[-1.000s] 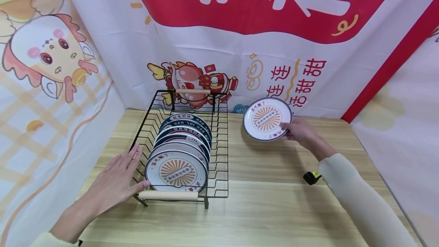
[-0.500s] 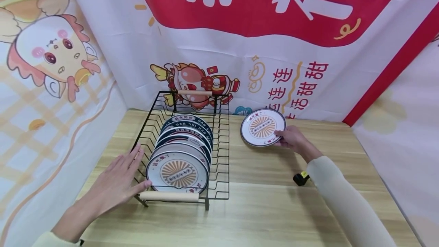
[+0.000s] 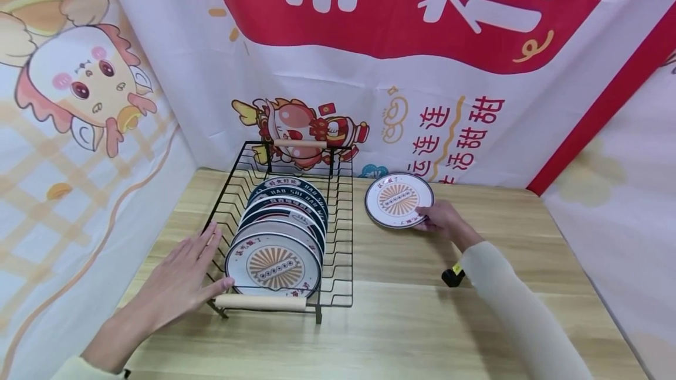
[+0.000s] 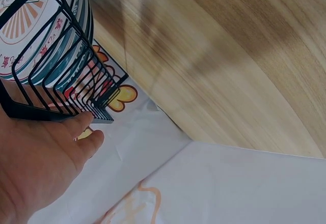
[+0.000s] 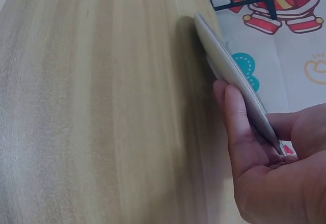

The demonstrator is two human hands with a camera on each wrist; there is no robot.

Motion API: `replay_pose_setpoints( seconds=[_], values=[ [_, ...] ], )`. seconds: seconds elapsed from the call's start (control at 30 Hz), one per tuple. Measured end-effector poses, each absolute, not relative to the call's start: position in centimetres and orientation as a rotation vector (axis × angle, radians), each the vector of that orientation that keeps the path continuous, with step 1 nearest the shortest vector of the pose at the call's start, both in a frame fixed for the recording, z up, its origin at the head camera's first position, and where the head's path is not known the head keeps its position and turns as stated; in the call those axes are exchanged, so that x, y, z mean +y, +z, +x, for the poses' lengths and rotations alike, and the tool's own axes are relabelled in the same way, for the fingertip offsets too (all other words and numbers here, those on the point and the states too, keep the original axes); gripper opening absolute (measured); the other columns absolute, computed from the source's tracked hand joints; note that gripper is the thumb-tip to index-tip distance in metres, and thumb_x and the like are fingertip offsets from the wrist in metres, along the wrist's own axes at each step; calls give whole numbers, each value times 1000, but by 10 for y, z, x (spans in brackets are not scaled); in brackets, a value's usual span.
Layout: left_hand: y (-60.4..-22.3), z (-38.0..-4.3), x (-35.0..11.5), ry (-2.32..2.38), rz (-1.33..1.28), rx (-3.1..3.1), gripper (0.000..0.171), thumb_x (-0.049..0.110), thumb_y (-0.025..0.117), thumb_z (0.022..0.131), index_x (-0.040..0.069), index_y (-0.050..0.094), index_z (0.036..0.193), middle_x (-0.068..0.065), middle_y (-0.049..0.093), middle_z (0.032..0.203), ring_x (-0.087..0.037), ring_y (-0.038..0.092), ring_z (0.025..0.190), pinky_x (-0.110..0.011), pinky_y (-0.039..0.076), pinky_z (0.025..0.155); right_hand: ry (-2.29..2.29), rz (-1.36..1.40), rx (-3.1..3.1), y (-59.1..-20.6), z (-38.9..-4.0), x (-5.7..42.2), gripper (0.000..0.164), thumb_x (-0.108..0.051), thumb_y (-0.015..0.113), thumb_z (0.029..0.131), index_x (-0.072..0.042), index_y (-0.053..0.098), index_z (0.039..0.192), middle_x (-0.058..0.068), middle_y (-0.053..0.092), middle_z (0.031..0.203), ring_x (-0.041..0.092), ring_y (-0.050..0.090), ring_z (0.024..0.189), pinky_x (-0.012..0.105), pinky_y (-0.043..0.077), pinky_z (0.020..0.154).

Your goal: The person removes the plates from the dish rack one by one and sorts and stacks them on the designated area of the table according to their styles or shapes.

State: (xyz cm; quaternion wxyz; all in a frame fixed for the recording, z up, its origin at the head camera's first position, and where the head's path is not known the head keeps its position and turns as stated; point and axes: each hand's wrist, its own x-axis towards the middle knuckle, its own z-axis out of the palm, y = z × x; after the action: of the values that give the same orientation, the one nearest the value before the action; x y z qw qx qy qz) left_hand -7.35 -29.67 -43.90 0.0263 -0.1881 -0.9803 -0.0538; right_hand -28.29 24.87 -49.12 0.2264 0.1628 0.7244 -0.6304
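Note:
My right hand [image 3: 445, 223] pinches the right rim of a white plate [image 3: 392, 199] with a dark blue edge and an orange sunburst design. In the right wrist view, the thumb lies on one face of the plate [image 5: 237, 79] and the fingers support its underside, tilted close over the table. A black wire dish rack [image 3: 261, 302] with wooden handles stands to the left. Several plates lean in it, the front plate [image 3: 274, 265] bearing the same sunburst. My left hand [image 3: 176, 274] rests along the rack's left side with fingers extended; its palm [image 4: 41, 168] shows under the rack's edge.
The wooden table [image 3: 369, 339] meets a white printed cloth [image 3: 327, 75] behind the rack. Another patterned cloth [image 3: 68, 133] hangs at the left. A black strap with a yellow tag [image 3: 452, 276] shows at the right wrist.
My right hand has moved the plate leftward and down toward the table, a little closer to the rack. My left hand has stayed on the rack's side.

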Motion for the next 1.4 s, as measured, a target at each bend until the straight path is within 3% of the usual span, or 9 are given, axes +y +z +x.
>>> replay_pose_setpoints(
  seconds=[0.3,0.57,0.77,1.1,1.4],
  values=[
    [-442,-74,-299,-168,-565,-3052,102,64,55,103,-2,12,168,-17,3,177,-45,20,159,-28,-16,126,-1605,562,2094,-502,-283,244,21,-14,69,104,6,62,106,8,72,69,14,72,57,25,64,62],
    [-444,-76,-299,-164,-587,-3025,102,64,55,103,-3,14,168,-19,7,177,-46,24,158,-27,-16,126,-1425,561,2214,-506,-281,246,27,-26,72,103,-3,66,90,1,67,62,11,69,54,19,56,53],
    [-445,-77,-298,-174,-591,-3016,101,63,56,103,-4,16,167,-20,8,177,-46,24,158,-27,-16,127,-1404,526,2237,-504,-279,245,29,-27,73,102,-1,69,89,2,70,60,10,69,51,19,56,51],
    [-442,-75,-299,-186,-582,-3021,102,61,57,103,-1,9,168,-21,6,176,-48,24,157,-28,-16,127,-1160,484,2364,-504,-284,250,45,-46,67,103,-3,73,91,1,71,64,9,67,52,19,53,53],
    [-442,-76,-298,-216,-573,-3046,103,62,56,103,2,4,169,-19,2,177,-50,20,157,-33,-16,128,-823,273,2545,-484,-277,255,57,-55,60,104,-3,76,87,9,77,75,18,73,62,29,58,57]
  ],
)
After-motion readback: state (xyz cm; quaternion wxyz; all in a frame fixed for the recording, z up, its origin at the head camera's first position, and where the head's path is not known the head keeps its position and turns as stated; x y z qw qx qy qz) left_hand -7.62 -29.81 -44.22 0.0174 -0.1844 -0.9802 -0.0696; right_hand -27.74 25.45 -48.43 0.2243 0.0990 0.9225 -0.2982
